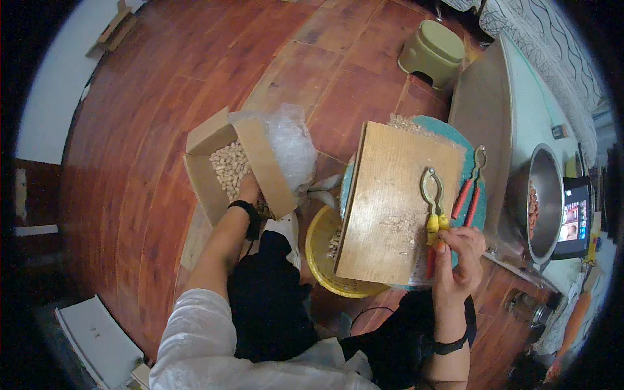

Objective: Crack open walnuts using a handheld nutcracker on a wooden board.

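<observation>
Unshelled peanuts fill part of a cardboard box on the left. My left hand reaches down among them, its fingers hidden by the peanuts and the box flap. My right hand is at the yellow-wrapped, red-handled nutcracker pliers, fingertips on the handles; how firmly they hold cannot be told. The pliers lie on a wooden board with shell crumbs. A second pair of red-handled pliers lies to the right on a teal round surface.
A yellow basket with shells is partly under the board. Clear plastic wrap lies behind the box. On the right, a steel bowl holding reddish nuts stands beside a lit screen. A green stool is farther back.
</observation>
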`<action>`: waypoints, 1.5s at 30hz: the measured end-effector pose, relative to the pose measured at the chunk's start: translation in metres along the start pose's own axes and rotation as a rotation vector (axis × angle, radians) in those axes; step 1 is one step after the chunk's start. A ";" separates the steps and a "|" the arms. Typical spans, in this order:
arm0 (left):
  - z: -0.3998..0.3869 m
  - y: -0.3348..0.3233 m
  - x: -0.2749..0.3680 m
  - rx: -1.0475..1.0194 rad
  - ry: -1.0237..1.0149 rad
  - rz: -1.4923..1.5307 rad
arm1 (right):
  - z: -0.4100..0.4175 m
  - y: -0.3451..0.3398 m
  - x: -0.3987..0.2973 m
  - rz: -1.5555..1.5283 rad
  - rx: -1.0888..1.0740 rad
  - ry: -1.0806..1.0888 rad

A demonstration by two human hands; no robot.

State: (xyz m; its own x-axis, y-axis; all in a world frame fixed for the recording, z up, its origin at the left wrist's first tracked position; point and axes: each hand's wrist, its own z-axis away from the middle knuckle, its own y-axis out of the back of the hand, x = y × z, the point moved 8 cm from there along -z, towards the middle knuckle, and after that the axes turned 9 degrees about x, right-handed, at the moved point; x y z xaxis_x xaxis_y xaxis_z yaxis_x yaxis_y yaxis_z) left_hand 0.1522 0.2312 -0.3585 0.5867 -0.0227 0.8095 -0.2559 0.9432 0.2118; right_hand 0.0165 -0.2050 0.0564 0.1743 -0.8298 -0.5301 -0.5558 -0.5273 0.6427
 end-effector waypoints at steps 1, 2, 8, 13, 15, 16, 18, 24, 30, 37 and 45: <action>-0.001 -0.007 -0.006 -0.011 0.050 0.149 | 0.000 0.001 0.001 0.010 -0.002 -0.001; 0.002 -0.017 -0.007 -0.072 0.012 0.277 | 0.001 0.002 0.004 0.016 -0.001 -0.013; -0.046 -0.001 -0.055 -0.089 -0.019 -0.039 | 0.000 0.003 0.003 0.031 -0.005 -0.051; -0.066 0.032 -0.055 0.002 -0.114 -0.146 | -0.001 0.006 0.007 -0.011 0.040 -0.074; -0.054 0.015 -0.046 0.017 -0.188 -0.602 | 0.001 0.011 0.013 0.022 0.063 -0.095; -0.040 0.004 -0.034 0.026 -0.234 -0.887 | 0.002 0.013 0.018 0.042 0.076 -0.103; -0.022 0.010 -0.014 0.026 -0.242 -1.094 | 0.001 0.014 0.020 0.033 0.094 -0.109; 0.031 0.042 0.039 0.055 -0.226 -0.874 | 0.002 0.014 0.023 0.021 0.115 -0.085; 0.088 0.058 0.096 -0.011 -0.075 -0.408 | 0.012 0.016 0.020 0.085 0.104 -0.035; 0.173 0.094 0.184 -0.056 -0.032 -0.209 | 0.022 0.013 0.018 0.096 0.037 -0.110; 0.320 0.033 0.238 -0.473 0.016 0.144 | 0.036 0.007 0.026 0.130 -0.055 -0.168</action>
State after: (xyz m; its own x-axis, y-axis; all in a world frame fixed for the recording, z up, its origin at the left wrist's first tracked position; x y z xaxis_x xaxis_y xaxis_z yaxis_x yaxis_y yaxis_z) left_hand 0.0380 0.1510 0.0162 0.5838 0.1204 0.8030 0.0395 0.9836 -0.1762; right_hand -0.0125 -0.2233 0.0270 -0.0364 -0.8521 -0.5222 -0.5189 -0.4304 0.7385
